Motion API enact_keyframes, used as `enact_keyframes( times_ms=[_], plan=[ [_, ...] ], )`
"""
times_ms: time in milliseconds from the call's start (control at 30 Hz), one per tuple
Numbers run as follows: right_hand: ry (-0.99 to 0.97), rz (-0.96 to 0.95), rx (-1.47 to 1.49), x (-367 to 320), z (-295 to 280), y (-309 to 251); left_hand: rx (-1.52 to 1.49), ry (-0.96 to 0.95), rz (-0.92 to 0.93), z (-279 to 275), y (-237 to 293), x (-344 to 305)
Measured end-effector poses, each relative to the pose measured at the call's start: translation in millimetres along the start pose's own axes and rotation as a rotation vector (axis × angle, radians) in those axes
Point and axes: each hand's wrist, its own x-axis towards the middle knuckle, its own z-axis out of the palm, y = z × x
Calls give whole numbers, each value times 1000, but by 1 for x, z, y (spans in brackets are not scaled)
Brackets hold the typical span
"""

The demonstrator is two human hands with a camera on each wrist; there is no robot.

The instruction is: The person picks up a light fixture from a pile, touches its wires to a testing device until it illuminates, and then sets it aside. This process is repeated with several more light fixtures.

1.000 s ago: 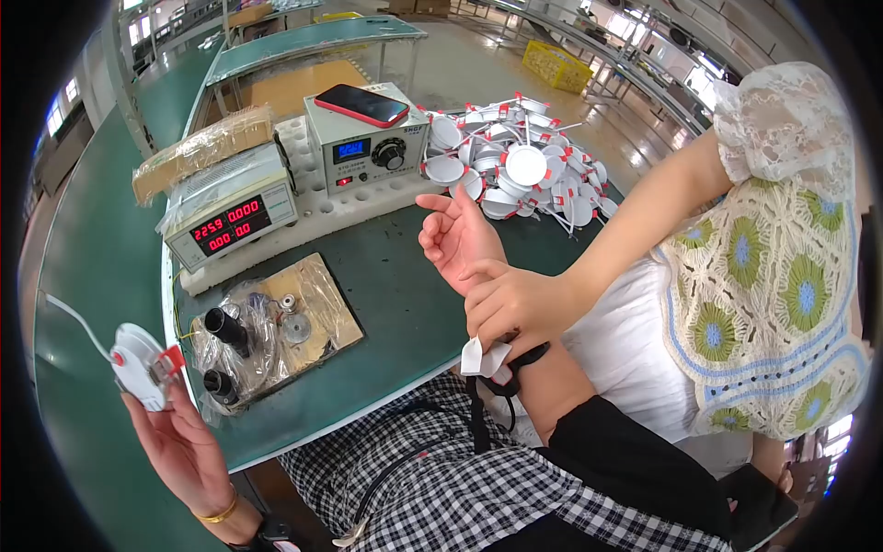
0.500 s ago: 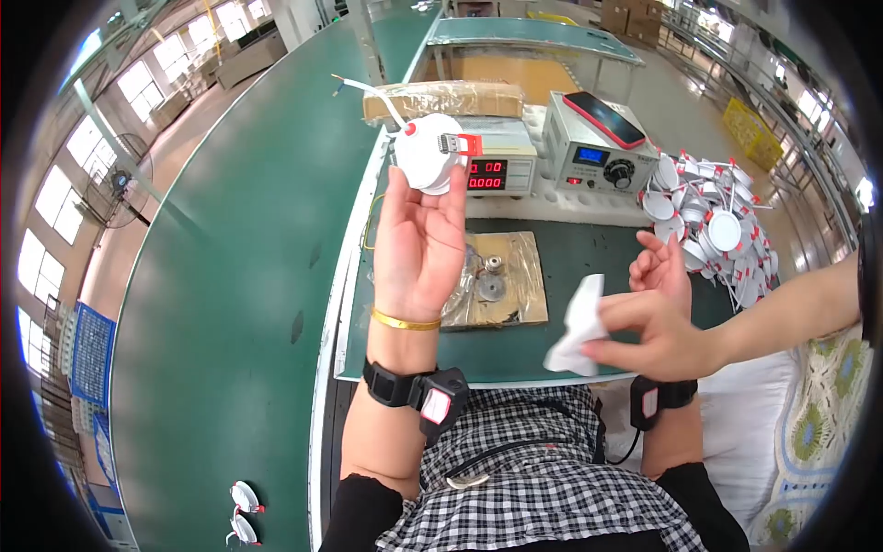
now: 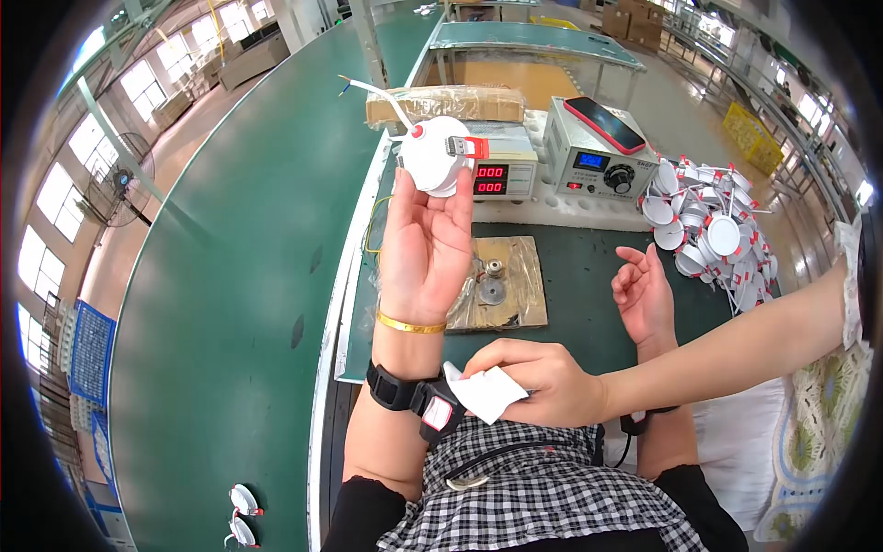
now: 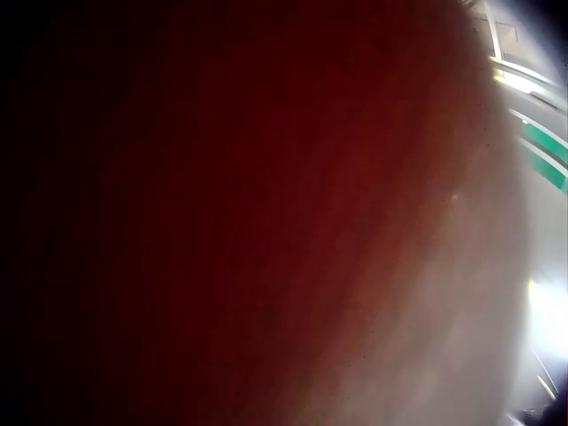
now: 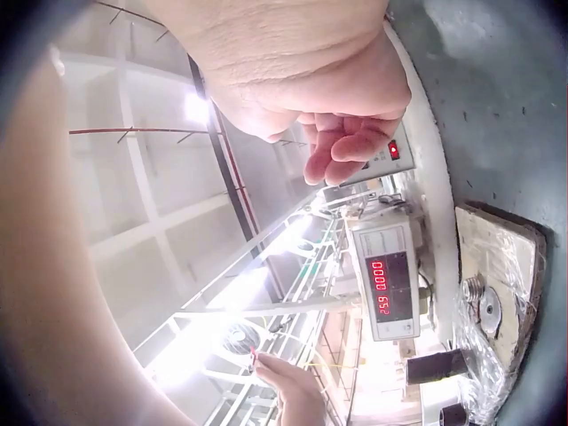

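My left hand holds up a round white downlight, its rim between thumb and fingers. The lamp has red-tipped spring clips and a white cable with bare wire ends. My right hand is palm up with loosely curled fingers and nothing in it; the right wrist view shows it close up. From the right, another person's hand pinches a piece of white paper or cloth right at the camera on my left wrist. Dark red and pale blur covers most of the left wrist view.
Beyond my hands stand a digital power meter and a grey dial box with a phone on top. A pile of downlights lies right. A fixture board is on the table. Two lamps lie on the green belt.
The head view has turned left. The other person's hand has moved with the white piece from my right wrist across to my left wrist. My left hand still holds the downlight up.
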Motion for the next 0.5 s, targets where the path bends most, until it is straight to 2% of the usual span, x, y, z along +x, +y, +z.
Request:
enact_keyframes(
  times_ms=[300, 500],
  plan=[
    [25, 66, -38, -1, 5, -1, 43, -56, 4, 3, 7, -2],
    [1, 49, -57, -1, 4, -10, 124, 6, -5, 3, 4, -8]
  ],
)
